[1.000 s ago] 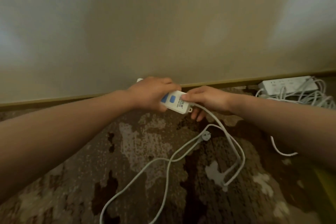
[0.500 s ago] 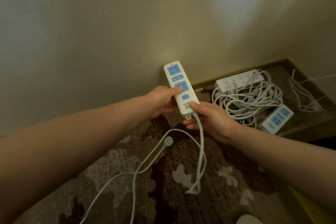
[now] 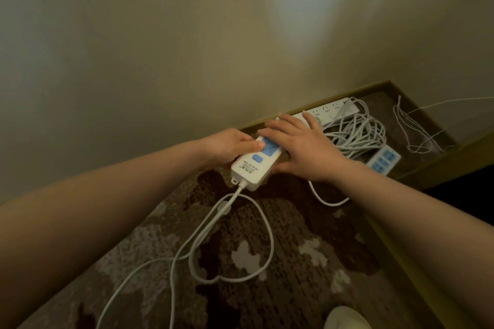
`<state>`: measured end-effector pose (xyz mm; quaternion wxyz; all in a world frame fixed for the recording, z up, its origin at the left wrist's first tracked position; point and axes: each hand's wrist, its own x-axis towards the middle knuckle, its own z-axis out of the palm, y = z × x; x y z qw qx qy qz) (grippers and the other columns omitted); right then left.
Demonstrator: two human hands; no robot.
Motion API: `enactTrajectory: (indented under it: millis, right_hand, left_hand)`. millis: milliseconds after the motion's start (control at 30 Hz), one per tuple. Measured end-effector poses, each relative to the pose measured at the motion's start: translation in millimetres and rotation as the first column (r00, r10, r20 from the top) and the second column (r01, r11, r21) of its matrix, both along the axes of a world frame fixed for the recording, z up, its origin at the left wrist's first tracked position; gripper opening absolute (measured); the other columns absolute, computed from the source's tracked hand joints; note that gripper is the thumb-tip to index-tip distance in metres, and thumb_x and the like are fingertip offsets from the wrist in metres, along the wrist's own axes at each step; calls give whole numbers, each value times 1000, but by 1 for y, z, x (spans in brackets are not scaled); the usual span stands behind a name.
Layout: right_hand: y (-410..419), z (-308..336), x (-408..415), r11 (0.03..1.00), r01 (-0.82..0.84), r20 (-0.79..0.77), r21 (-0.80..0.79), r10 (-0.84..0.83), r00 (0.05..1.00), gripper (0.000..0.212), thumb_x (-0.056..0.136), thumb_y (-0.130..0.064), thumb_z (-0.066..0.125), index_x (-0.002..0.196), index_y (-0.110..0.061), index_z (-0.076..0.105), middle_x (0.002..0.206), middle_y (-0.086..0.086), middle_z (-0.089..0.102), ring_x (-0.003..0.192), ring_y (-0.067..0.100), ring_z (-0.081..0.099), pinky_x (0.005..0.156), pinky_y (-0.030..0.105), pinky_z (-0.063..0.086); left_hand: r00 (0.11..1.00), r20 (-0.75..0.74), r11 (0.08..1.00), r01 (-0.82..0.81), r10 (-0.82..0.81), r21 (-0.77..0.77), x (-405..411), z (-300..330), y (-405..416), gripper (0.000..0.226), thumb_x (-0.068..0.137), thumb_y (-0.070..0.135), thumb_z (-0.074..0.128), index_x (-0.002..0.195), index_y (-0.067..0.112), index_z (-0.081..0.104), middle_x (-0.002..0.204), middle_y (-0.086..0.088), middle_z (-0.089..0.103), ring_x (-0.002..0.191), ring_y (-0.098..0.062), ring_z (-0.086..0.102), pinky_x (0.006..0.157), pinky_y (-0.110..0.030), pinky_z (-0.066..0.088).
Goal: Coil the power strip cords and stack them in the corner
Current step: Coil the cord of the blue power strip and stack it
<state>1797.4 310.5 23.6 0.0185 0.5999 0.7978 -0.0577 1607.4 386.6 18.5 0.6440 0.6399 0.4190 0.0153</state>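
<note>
A white power strip [image 3: 253,165] with blue sockets is held low over the carpet, near the wall's base. My left hand [image 3: 227,147] grips its left side, thumb on top. My right hand [image 3: 302,147] lies over its far end with fingers spread, thumb under its right edge. Its white cord [image 3: 213,224] trails loosely toward me across the carpet in a loop. In the corner lie a long white power strip [image 3: 331,109], a pile of coiled white cord [image 3: 358,136] and a small blue-socketed strip [image 3: 383,161].
A beige wall [image 3: 187,48] with a brown baseboard runs behind my hands and meets a second wall at the right. Thin loose wires [image 3: 417,128] lie at the far right of the corner. The patterned brown carpet [image 3: 307,262] spreads below. A pale rounded object [image 3: 347,319] shows at the bottom edge.
The strip has tilted down from upright to lie flatter and lower. My right hand left the cord end and moved up over the strip's far end.
</note>
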Motion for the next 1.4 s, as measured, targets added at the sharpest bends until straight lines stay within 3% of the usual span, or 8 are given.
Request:
enactTrajectory:
  millis: [200, 367, 500, 733, 967, 1133, 1233, 1400]
  right_hand:
    - [4, -1, 11, 1000, 9, 56, -18, -8, 998, 83, 69, -68, 71, 142, -39, 44, 123, 0, 45, 122, 23, 40, 116, 47, 15]
    - [5, -5, 28, 992, 119, 26, -37, -118, 993, 82, 72, -63, 74, 140, -31, 42, 139, 0, 45, 129, 25, 41, 115, 45, 21]
    - [9, -9, 17, 993, 69, -73, -92, -76, 994, 79, 77, -59, 72, 142, -30, 40, 138, -3, 53, 126, 22, 46, 111, 41, 24]
    - [34, -18, 48, 977, 204, 49, -69, -201, 978, 71, 85, -45, 70, 147, -28, 38, 146, 1, 47, 132, 28, 39, 108, 47, 29]
    - [69, -24, 105, 935, 342, 219, 92, -354, 909, 59, 86, -31, 70, 139, -26, 44, 143, 3, 49, 127, 34, 43, 99, 52, 36]
    - [96, -33, 118, 949, 282, 341, 142, -314, 886, 56, 89, -16, 65, 139, -24, 42, 141, 4, 47, 116, 36, 50, 86, 48, 42]
    - [104, -55, 126, 937, 348, 286, 41, -345, 894, 57, 91, -8, 60, 141, -23, 38, 138, 6, 43, 106, 38, 59, 64, 43, 42]
    - [115, -84, 147, 881, 472, 189, -43, -457, 869, 62, 93, -6, 57, 147, -23, 33, 148, 7, 36, 110, 41, 59, 73, 48, 50]
  left_hand:
    - [990, -40, 985, 130, -135, -117, -3, 0, -2, 25, 90, 29, 60, 110, 14, 62, 81, -7, 68, 69, -19, 63, 62, -31, 50]
    - [994, -85, 996, 57, -63, -68, -6, -5, 3, 31, 91, 30, 58, 115, 10, 57, 89, -17, 63, 69, -21, 59, 60, -33, 53]
    - [998, -48, 997, 31, -28, 75, 5, -5, 2, 18, 91, 30, 58, 102, 15, 61, 77, -3, 62, 55, -7, 55, 47, -22, 44]
    - [995, -80, 969, 69, -52, 237, 4, -9, 28, 20, 96, 25, 49, 115, 19, 51, 83, -6, 62, 50, -13, 49, 47, -24, 40]
    - [971, 105, 947, -232, 214, 224, -9, -42, 51, 25, 99, 24, 43, 101, 10, 64, 60, -1, 39, 42, -8, 32, 43, -20, 28]
    - [991, -54, 854, -75, 120, 514, 0, -66, 60, 24, 98, 13, 43, 106, 16, 66, 63, -3, 51, 49, -6, 46, 53, -26, 34]
    - [985, -142, 868, -18, 102, 496, 14, -81, 68, 31, 98, 11, 40, 117, 16, 64, 68, -3, 57, 56, -13, 49, 55, -26, 36]
    - [980, -125, 872, -76, 155, 483, 42, -98, 77, 22, 96, 10, 41, 97, 12, 63, 71, -1, 66, 48, -15, 53, 61, -30, 48]
